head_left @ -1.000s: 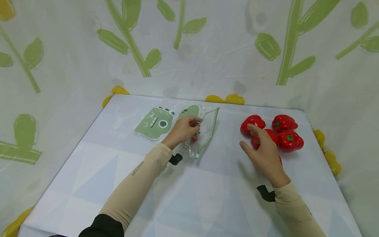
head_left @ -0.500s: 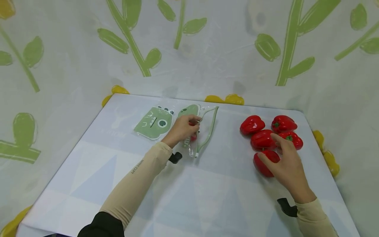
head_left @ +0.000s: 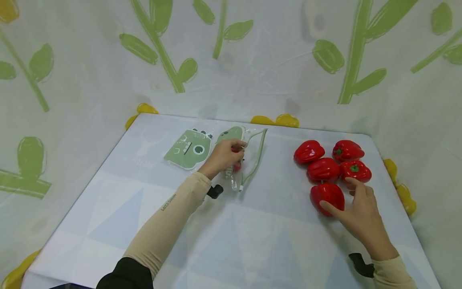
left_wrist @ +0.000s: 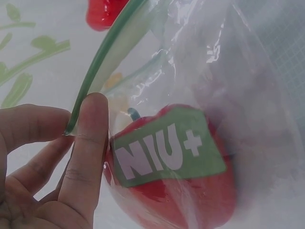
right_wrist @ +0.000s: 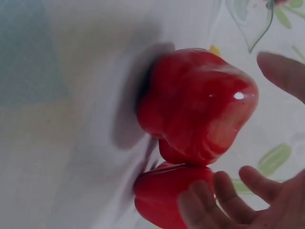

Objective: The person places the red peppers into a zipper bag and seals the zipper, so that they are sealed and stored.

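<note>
My left hand [head_left: 221, 157] pinches the green zip edge of a clear zip bag [left_wrist: 228, 62] between thumb and fingers; the bag's mouth gapes. Inside it lies a red bell pepper [left_wrist: 190, 202], partly covered by a printed green "NIU+" label. My right hand [head_left: 366, 220] hovers around the right side of the frontmost red bell pepper [head_left: 326, 197], thumb and fingers spread. In the right wrist view a gap shows between the thumb and that pepper [right_wrist: 200, 105]; whether any finger touches the pepper behind it I cannot tell.
Several more red bell peppers [head_left: 323, 169] cluster behind the front one. To the left of the held bag, a flat bag [head_left: 189, 150] with a green one-eyed monster print lies on the table [head_left: 231, 249]. A flower-patterned curtain [head_left: 267, 80] stands behind the table.
My right hand has moved right and toward me, from above the peppers to beside the frontmost one, uncovering those behind. My left hand keeps its pinch on the bag.
</note>
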{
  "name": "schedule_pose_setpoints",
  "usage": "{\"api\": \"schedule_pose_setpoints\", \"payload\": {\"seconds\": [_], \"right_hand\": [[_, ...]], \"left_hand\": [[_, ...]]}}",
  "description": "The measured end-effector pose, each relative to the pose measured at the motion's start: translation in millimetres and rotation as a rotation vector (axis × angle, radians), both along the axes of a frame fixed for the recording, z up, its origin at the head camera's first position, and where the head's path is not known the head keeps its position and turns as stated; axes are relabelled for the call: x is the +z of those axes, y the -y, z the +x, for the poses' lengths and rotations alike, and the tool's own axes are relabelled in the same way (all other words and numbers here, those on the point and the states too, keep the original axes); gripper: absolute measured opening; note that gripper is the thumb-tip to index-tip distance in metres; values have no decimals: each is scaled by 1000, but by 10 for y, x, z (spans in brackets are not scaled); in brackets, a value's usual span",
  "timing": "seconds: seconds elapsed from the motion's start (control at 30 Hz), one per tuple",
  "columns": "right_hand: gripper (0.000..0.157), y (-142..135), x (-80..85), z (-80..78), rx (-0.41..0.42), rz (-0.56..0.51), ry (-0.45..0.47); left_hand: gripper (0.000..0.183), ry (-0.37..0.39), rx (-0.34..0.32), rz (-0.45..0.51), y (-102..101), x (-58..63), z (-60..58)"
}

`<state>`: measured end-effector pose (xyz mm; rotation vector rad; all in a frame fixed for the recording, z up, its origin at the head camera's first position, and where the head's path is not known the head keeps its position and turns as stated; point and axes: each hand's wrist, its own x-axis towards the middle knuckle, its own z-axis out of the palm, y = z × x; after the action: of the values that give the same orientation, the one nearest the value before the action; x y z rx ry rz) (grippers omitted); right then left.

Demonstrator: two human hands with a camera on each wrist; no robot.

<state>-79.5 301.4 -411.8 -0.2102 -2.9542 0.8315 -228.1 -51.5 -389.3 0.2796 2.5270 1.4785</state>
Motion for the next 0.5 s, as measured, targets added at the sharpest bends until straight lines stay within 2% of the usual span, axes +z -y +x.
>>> {"api": "schedule_pose_setpoints", "payload": {"seconds": [0.2,0.5], "right_hand": [[119,-61,-69,-20,25,-11,112],[110,-72,-107,-65,64,-56,150]], "left_hand": [[35,1,-14,25,-13,3,-21],[35,6,-3,13,8,-12,-10]]}}
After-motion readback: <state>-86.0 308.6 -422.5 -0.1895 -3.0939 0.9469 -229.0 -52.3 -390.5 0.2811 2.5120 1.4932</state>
